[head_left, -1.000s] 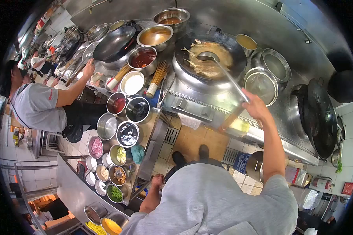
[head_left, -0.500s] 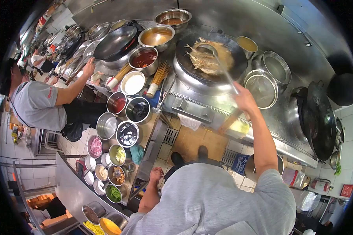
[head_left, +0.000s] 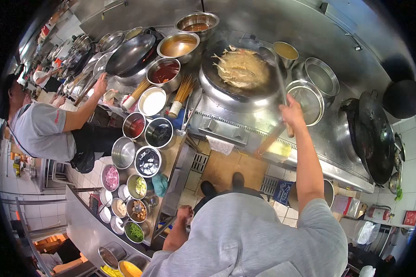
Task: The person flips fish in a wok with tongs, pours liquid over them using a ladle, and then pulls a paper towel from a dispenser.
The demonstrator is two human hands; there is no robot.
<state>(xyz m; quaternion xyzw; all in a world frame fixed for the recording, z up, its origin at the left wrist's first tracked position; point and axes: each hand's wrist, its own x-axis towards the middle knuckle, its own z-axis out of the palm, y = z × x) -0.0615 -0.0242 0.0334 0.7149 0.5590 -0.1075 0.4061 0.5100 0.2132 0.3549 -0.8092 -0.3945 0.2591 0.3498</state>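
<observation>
My right hand (head_left: 291,112) is closed on the wooden-ended handle of a long metal ladle (head_left: 280,78). The ladle's dark bowl rests at the right side of a wok (head_left: 212,85), beside several fish (head_left: 238,69) in bubbling golden liquid. Near my left side, my left hand (head_left: 185,212) hangs low with its fingers curled; whether anything is inside them is hidden. Beneath my right hand, a wooden handle (head_left: 268,141) lies across the stove's front edge, close to a pale yellow cloth or sponge (head_left: 280,148).
To the left, a counter (head_left: 171,159) carries bowls of sauces and cut ingredients. A co-worker (head_left: 46,124) stands beyond it, holding the handle of another wok (head_left: 131,54). Right of my wok are a strainer (head_left: 307,99) over a pot and more woks (head_left: 374,134).
The ladle has moved right, from over the fish to the wok's right side. My right hand has shifted slightly right, and the handle stands more upright in view.
</observation>
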